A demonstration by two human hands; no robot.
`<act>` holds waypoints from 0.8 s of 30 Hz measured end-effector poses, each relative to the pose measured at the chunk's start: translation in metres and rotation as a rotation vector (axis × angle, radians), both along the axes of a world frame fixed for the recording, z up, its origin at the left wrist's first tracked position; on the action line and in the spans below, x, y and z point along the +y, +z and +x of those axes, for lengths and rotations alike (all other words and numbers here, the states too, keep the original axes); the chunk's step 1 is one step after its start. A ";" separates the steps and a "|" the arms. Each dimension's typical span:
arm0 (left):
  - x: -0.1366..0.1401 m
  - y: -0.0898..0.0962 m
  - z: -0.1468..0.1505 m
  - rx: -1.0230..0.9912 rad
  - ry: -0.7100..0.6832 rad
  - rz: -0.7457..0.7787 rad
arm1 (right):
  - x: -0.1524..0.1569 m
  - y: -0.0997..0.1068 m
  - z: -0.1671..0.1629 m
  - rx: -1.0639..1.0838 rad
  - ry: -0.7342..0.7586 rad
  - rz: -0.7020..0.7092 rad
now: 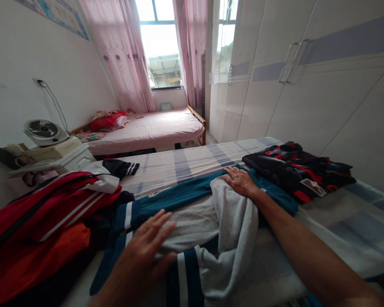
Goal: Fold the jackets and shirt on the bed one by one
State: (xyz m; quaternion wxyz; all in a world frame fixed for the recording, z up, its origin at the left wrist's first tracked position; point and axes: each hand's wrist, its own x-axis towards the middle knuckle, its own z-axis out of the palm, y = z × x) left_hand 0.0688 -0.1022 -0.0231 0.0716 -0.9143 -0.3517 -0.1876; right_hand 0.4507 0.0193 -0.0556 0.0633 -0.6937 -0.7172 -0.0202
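Note:
A teal and grey sweatshirt with white stripes lies spread over the near bed. My right hand rests flat on its far side, on the grey sleeve and teal cloth, with the fingers stretched out. Over the garment's left part is my left hand, its fingers extended and a little apart, slightly blurred; whether it touches the cloth I cannot tell. To the right sits a folded black garment with red patches. A heap of red and orange clothes is piled on the left.
The near bed has a checked sheet. Beyond it stands a bed with a pink sheet by the window. A small fan is on a cabinet at the left. A white wardrobe lines the right side.

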 end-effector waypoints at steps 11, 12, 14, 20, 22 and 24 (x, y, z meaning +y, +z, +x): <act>-0.045 -0.002 0.057 -0.007 -0.234 -0.081 | -0.002 -0.001 0.001 0.061 0.007 0.023; -0.045 -0.002 0.057 -0.013 -0.258 -0.065 | -0.001 -0.001 0.001 0.070 0.007 0.023; -0.045 -0.003 0.057 -0.022 -0.309 0.002 | -0.001 -0.001 0.001 0.086 0.007 0.023; -0.041 -0.006 0.066 0.123 -0.350 -0.039 | -0.004 0.001 0.000 0.126 0.010 0.037; -0.041 -0.008 0.070 0.099 -0.387 -0.052 | -0.005 0.002 0.000 0.143 0.011 0.045; -0.044 -0.007 0.072 0.056 -0.439 -0.074 | -0.006 0.002 0.000 0.164 0.014 0.054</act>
